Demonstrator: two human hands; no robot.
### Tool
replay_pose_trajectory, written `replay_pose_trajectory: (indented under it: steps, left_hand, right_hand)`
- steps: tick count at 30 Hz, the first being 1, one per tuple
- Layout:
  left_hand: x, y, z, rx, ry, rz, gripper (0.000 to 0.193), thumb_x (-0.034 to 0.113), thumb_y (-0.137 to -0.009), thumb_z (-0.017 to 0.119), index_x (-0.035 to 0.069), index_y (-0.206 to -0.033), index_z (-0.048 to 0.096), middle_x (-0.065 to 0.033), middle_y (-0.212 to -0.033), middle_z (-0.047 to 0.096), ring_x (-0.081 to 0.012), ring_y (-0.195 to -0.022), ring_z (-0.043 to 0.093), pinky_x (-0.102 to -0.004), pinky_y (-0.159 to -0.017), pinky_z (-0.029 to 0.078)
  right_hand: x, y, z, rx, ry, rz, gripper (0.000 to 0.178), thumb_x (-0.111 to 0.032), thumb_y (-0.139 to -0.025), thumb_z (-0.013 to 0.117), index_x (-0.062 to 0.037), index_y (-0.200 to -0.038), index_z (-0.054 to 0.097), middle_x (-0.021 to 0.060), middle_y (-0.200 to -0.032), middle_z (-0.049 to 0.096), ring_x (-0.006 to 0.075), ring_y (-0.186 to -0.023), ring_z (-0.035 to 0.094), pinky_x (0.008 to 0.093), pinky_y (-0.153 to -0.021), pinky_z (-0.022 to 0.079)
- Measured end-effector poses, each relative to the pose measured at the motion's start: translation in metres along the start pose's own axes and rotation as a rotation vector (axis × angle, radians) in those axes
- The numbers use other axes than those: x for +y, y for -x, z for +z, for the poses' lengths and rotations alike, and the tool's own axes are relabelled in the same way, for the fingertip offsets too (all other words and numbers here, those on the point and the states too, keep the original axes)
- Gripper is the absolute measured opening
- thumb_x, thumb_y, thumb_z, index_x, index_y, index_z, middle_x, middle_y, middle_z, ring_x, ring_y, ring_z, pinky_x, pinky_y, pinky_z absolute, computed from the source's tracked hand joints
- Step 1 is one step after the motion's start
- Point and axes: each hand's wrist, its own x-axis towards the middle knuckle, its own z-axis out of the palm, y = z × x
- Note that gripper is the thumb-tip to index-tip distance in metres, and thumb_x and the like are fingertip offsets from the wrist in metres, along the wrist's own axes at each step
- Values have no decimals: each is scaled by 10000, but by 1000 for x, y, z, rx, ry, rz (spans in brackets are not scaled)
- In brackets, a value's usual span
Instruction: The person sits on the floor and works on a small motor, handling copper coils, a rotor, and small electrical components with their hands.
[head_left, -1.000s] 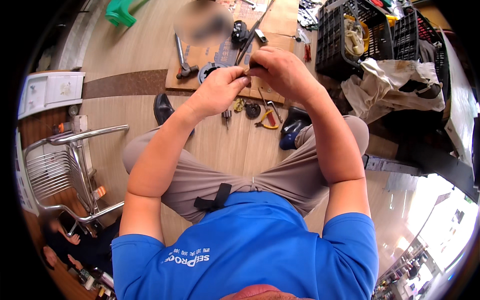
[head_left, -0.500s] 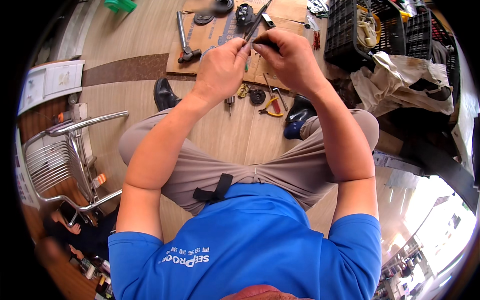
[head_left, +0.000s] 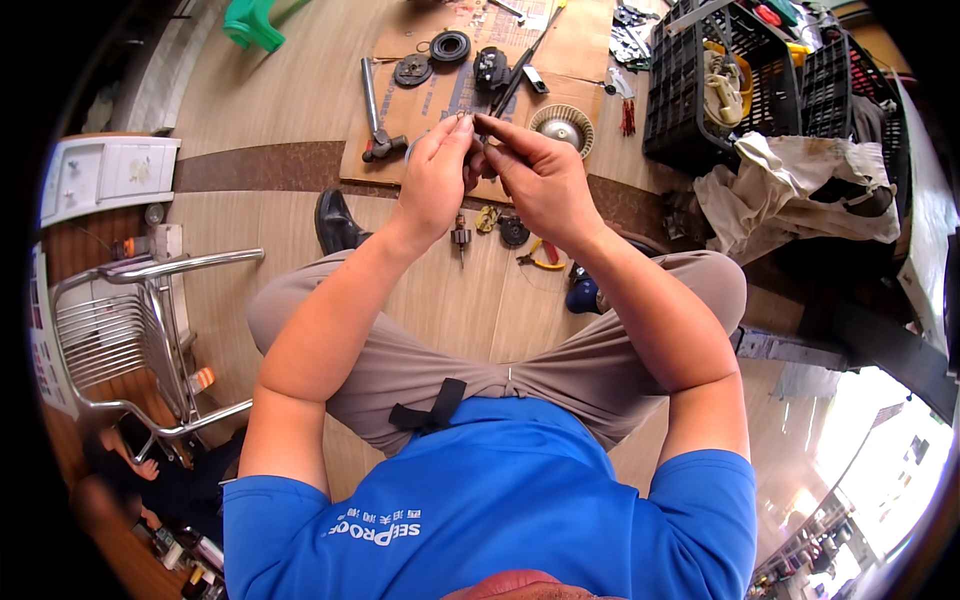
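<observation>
The left hand (head_left: 432, 172) and right hand (head_left: 545, 180) meet at the fingertips above the near part of the cardboard sheet (head_left: 411, 110); thumbs and forefingers are drawn narrow, though I cannot tell what, if anything, either one grips — the spot between them is mostly covered by the fingers. A pale, slatted fan wheel (head_left: 563, 130) lies near the cardboard's right edge, just beside the right hand; a hammer (head_left: 370, 95) lies along the left edge, its head toward the near-left corner; farther off, toward the middle, are a black ring (head_left: 450, 46), a dark disc (head_left: 412, 70) just beside it and a black housing (head_left: 491, 67), with a long dark rod (head_left: 519, 72) to its right; on the floor (head_left: 400, 290) — off the near edge — lie a round black part (head_left: 514, 232) and yellow-handled pliers (head_left: 548, 265); black crates (head_left: 680, 105) stand past the right edge.
</observation>
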Motion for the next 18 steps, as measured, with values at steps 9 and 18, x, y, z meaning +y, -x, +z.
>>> replay_pose_trajectory:
  steps: [9, 18]
  left_hand:
    - [-4, 0, 3, -23, -161, 111, 202, 232, -1019, 516, 42, -1026, 584, 15, -869, 616, -28, -707, 542, -171, -616, 447]
    - [-4, -3, -2, 109, -121, 174, 341, 303, -1052, 415, 36, -976, 612, -33, -890, 639, -95, -817, 599, -252, -752, 484]
  right_hand:
    - [7, 0, 0, 12, 27, 23, 101, -2, -896, 607, 73, -940, 657, 83, -846, 705, 95, -778, 655, 263, -703, 549]
    - [14, -1, 3, 104, 193, -42, 130, -67, -875, 661, 17, -975, 666, 151, -878, 716, 170, -778, 694, 301, -713, 538]
